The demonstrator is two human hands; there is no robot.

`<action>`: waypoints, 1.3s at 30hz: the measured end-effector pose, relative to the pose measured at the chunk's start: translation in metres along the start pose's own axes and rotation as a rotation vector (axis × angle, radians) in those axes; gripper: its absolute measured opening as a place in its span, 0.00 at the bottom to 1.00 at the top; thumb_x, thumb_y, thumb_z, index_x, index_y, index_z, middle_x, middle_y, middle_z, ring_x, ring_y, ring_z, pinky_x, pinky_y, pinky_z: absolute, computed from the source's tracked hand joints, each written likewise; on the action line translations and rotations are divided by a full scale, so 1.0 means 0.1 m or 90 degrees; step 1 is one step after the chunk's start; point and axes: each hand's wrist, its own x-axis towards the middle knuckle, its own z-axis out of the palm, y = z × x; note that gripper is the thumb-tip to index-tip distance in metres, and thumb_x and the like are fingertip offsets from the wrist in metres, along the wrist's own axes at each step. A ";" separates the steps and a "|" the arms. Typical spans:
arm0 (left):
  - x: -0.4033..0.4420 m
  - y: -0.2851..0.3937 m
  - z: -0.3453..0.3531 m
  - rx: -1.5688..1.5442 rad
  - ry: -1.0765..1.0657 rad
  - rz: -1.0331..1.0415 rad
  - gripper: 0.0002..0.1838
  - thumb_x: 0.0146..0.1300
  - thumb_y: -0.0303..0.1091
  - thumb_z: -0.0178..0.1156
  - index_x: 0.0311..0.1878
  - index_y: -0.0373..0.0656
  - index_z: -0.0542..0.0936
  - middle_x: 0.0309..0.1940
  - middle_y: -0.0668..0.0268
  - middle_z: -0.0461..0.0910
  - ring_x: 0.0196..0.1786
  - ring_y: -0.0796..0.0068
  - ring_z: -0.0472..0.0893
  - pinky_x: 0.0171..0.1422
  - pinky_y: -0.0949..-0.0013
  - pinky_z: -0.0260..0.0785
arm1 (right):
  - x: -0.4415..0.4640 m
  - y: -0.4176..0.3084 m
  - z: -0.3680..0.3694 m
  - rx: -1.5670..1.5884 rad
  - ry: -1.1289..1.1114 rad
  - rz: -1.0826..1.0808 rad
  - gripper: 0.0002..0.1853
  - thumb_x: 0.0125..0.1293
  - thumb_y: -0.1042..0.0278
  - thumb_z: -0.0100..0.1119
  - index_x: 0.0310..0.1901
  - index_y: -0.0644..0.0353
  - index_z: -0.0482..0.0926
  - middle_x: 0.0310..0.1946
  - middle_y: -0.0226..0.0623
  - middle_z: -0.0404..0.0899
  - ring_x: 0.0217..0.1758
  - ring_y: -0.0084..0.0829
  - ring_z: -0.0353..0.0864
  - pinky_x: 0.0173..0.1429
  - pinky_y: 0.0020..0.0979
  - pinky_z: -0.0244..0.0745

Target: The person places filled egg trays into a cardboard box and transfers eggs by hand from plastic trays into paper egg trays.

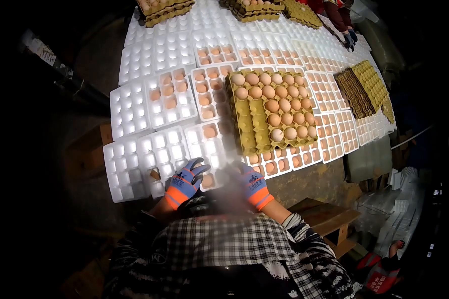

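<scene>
Left hand (pixel 187 181) (gloved); white tray (pixel 210 148) beneath

Blue-and-orange gloves (pixel 185 180), checked plaid garment (pixel 229 241)

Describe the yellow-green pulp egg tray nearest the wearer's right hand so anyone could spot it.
Across the white foam trays, look beyond the wearer's blue-and-orange gloved right hand. There lies the yellow-green pulp egg tray. Unlike the yellow-green pulp stack to its right, it holds pale brown eggs, with bare cups at near left.
</scene>
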 end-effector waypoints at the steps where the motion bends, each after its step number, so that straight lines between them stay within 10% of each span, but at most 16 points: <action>1: 0.05 0.01 -0.01 -0.004 -0.030 -0.035 0.27 0.64 0.25 0.61 0.67 0.55 0.79 0.68 0.55 0.70 0.67 0.52 0.76 0.67 0.58 0.75 | 0.04 -0.05 0.11 -0.012 -0.024 -0.015 0.18 0.68 0.59 0.62 0.59 0.49 0.80 0.60 0.43 0.77 0.53 0.45 0.83 0.54 0.42 0.81; 5: 0.19 0.03 -0.02 0.091 -0.077 -0.068 0.35 0.61 0.30 0.65 0.73 0.59 0.72 0.66 0.53 0.71 0.66 0.49 0.75 0.68 0.57 0.73 | 0.27 -0.02 0.42 0.096 -0.055 -0.022 0.22 0.66 0.63 0.64 0.62 0.48 0.79 0.57 0.40 0.78 0.51 0.44 0.83 0.53 0.41 0.81; 11: 0.78 -0.14 0.11 -0.032 0.314 0.098 0.32 0.61 0.21 0.53 0.71 0.48 0.74 0.64 0.52 0.69 0.66 0.48 0.70 0.75 0.54 0.62 | 0.72 -0.05 0.61 0.094 0.120 -0.069 0.23 0.67 0.61 0.58 0.63 0.55 0.77 0.59 0.34 0.78 0.62 0.42 0.77 0.60 0.45 0.76; 19: 0.90 -0.03 -0.01 -0.125 0.257 0.078 0.24 0.61 0.23 0.58 0.62 0.43 0.80 0.58 0.55 0.80 0.63 0.52 0.77 0.71 0.57 0.67 | 0.21 0.12 -0.51 0.151 0.126 -0.190 0.24 0.63 0.71 0.64 0.63 0.54 0.78 0.59 0.42 0.80 0.59 0.49 0.80 0.62 0.43 0.77; 23: 1.29 1.18 -0.11 0.000 0.151 0.214 0.24 0.62 0.30 0.67 0.62 0.45 0.81 0.57 0.58 0.81 0.58 0.53 0.79 0.66 0.57 0.70 | 0.14 0.92 -1.39 -0.005 0.274 0.040 0.19 0.61 0.72 0.65 0.56 0.50 0.83 0.60 0.40 0.80 0.59 0.45 0.80 0.63 0.44 0.75; 29: 2.02 1.78 0.59 0.425 -0.048 0.238 0.30 0.58 0.47 0.69 0.63 0.50 0.78 0.55 0.62 0.79 0.54 0.57 0.76 0.64 0.53 0.66 | 0.21 1.40 -1.55 -0.132 0.057 0.028 0.16 0.67 0.64 0.59 0.56 0.46 0.82 0.52 0.37 0.81 0.56 0.41 0.81 0.60 0.40 0.77; 32: 2.10 1.68 0.62 0.296 0.011 0.204 0.27 0.58 0.45 0.68 0.60 0.48 0.79 0.54 0.60 0.80 0.51 0.55 0.78 0.60 0.52 0.69 | 0.12 1.60 -1.64 0.172 0.147 0.076 0.19 0.65 0.69 0.64 0.58 0.49 0.82 0.52 0.37 0.82 0.56 0.37 0.82 0.60 0.38 0.78; 35: 2.12 1.56 0.45 -0.560 0.067 0.047 0.20 0.56 0.33 0.64 0.54 0.43 0.83 0.50 0.57 0.78 0.52 0.57 0.79 0.64 0.59 0.70 | 0.10 1.74 -1.83 0.829 0.211 0.194 0.22 0.61 0.73 0.68 0.59 0.59 0.81 0.52 0.37 0.82 0.55 0.31 0.83 0.60 0.34 0.79; 39: 2.30 1.62 0.30 0.028 0.105 0.183 0.21 0.59 0.39 0.65 0.56 0.46 0.82 0.49 0.56 0.74 0.55 0.55 0.77 0.60 0.58 0.73 | 0.59 1.59 -1.82 0.197 0.119 0.019 0.18 0.55 0.66 0.70 0.49 0.55 0.83 0.50 0.41 0.82 0.55 0.44 0.81 0.58 0.44 0.77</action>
